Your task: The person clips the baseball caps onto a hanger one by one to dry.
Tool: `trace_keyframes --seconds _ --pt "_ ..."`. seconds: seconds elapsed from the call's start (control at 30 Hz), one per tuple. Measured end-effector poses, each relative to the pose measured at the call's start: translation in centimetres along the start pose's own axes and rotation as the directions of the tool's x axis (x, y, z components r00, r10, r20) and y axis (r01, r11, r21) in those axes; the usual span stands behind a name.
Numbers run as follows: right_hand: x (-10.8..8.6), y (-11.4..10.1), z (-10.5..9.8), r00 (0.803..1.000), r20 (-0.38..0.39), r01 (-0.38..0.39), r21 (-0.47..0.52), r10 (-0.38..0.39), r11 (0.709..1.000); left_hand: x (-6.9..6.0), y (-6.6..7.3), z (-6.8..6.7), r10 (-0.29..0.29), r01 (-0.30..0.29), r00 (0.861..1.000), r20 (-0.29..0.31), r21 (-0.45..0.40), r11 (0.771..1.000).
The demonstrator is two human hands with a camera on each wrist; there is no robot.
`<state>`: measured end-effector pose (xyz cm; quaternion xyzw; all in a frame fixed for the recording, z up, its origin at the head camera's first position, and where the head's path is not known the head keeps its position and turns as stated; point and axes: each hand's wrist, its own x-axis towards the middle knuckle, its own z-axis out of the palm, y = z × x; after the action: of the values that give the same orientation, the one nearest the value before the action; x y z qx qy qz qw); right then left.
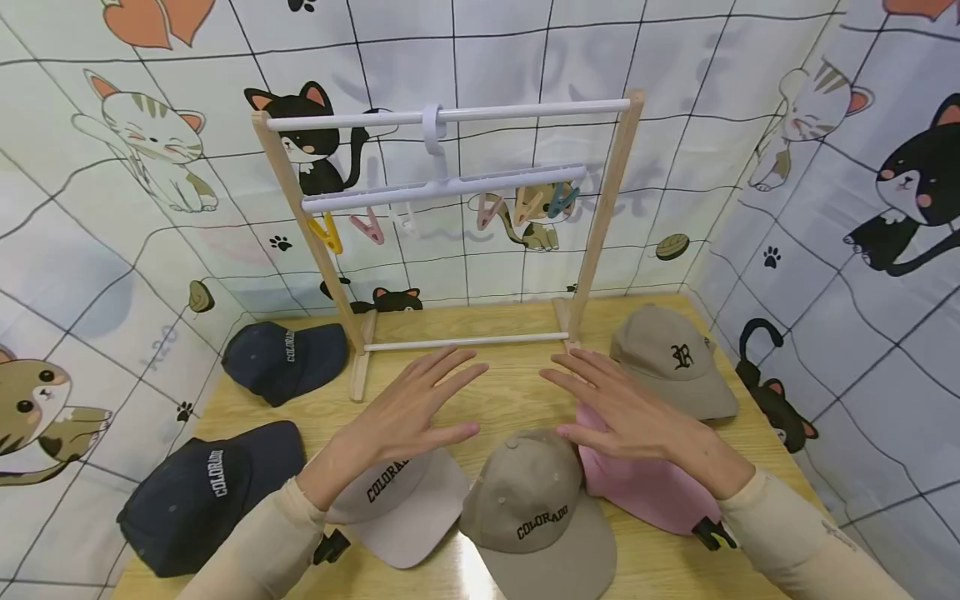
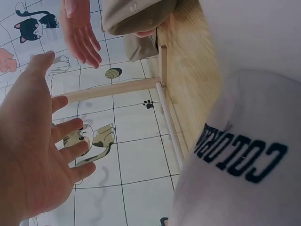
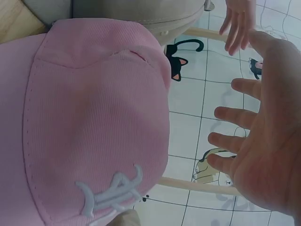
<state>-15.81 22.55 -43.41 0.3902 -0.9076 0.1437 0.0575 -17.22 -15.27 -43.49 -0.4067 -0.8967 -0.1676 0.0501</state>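
Both hands hover over the caps with fingers spread, holding nothing. My left hand [image 1: 412,408] is above a pale cap lettered COLORADO [image 1: 408,508], whose crown it partly hides. My right hand [image 1: 622,408] is over a pink cap [image 1: 652,492], covering some of its crown; white embroidery on this pink cap [image 3: 103,108] shows in the right wrist view. Between the hands, nearer the front, lies a khaki COLORADO cap [image 1: 532,500]. Behind the hands stands a wooden rack [image 1: 600,217], and a white hanger [image 1: 450,185] with several coloured clips hangs from its top bar.
Two dark COLORADO caps sit at the left, one at the back [image 1: 281,358] and one in front [image 1: 210,492]. A taupe cap with a black letter [image 1: 671,362] lies at the back right. Cat-printed cloth [image 1: 817,192] surrounds the wooden table [image 1: 465,392].
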Motion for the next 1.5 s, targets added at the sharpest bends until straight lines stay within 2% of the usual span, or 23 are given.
trace_keyframes --seconds 0.43,0.7,1.07,1.37,1.5 --pt "-1.8 0.3 -0.9 0.997 0.012 -0.082 0.016 0.082 0.996 2.1 0.4 0.0 0.022 -0.022 1.000 -0.006 -0.021 1.000" --pt "-2.6 0.8 -1.2 0.993 0.001 -0.115 -0.016 0.115 0.993 3.4 0.4 -0.3 0.036 -0.036 0.999 -0.016 -0.049 0.998" --pt "-3.1 1.8 -1.6 0.990 -0.005 -0.140 -0.055 0.140 0.989 4.9 0.3 -0.4 0.021 -0.024 0.999 -0.026 -0.099 0.995" --pt "-3.2 2.5 -2.1 0.970 0.041 -0.239 -0.015 0.239 0.971 5.8 -0.2 -0.1 0.029 -0.038 0.997 -0.077 -0.122 0.992" --pt "-3.3 3.0 -2.3 0.962 0.030 -0.271 -0.028 0.272 0.962 6.3 -0.5 0.0 0.018 -0.030 0.996 -0.085 -0.150 0.988"
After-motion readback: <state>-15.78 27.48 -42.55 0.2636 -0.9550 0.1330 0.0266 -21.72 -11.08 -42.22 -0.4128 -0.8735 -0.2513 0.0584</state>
